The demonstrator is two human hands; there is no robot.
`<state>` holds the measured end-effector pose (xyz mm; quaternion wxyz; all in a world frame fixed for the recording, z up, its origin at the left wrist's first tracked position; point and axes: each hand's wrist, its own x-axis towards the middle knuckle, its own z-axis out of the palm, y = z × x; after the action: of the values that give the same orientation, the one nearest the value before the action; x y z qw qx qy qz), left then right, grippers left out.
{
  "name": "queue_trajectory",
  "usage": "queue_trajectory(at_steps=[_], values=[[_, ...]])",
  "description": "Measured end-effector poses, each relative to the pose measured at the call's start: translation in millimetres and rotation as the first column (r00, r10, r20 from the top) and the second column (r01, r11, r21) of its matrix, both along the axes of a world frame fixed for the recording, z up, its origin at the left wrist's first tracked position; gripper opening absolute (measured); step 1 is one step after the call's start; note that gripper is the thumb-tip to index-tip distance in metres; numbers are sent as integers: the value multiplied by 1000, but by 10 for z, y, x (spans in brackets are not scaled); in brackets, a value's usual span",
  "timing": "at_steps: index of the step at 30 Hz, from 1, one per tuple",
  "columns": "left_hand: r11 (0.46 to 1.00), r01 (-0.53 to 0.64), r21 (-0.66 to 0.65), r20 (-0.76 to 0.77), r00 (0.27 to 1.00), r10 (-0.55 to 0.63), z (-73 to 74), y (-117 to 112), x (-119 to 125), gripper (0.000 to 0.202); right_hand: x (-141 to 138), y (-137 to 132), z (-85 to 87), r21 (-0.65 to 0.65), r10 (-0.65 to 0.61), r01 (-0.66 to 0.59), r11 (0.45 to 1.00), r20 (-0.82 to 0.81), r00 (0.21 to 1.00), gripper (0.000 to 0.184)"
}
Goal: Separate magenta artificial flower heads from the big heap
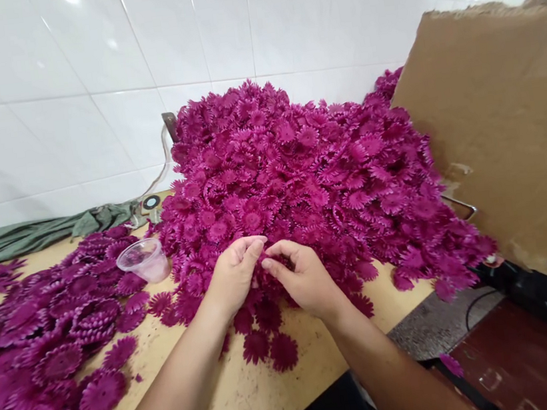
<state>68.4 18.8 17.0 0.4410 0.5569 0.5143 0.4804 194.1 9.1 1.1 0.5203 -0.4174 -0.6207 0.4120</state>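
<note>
My left hand [238, 271] and my right hand [303, 274] meet just in front of a large heap of magenta artificial flower pieces [293, 162]. Both are closed in a pinch, fingertips nearly touching. A small magenta flower piece [262, 260] shows between the fingertips, mostly hidden by the fingers and hard to part from the heap behind. Below the hands, several loose round flower pieces [283, 351] with fringed edges lie on the pale yellow tabletop [249, 403].
Wider magenta flower discs [53, 368] spread over the left side. A clear plastic cup [144, 261] with whitish contents stands between the piles. Green cloth [55, 230] lies along the tiled wall [68, 138]. A cardboard sheet [505, 127] rises at right, above a dark red surface [535, 352].
</note>
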Motion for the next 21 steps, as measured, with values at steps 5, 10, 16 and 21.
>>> queue_trajectory(at_steps=[5, 10, 16, 21], values=[[980, -138, 141, -271, 947, 172, 11, 85, -244, 40, 236, 125, -11, -127, -201, 189, 974, -93, 975, 19], [834, -135, 535, -531, 714, 456, 27, 64, -265, 32, 238, 155, -40, -214, -133, 98, 972, -156, 979, 22], [864, 170, 473, -552, 822, 141, 46, -80, 68, 22, 167, 120, -48, -118, -184, 177, 977, -54, 981, 14], [942, 127, 310, -461, 887, 32, 25, -88, 215, 16, 194, 90, -27, -87, -189, 189, 978, 13, 982, 20]])
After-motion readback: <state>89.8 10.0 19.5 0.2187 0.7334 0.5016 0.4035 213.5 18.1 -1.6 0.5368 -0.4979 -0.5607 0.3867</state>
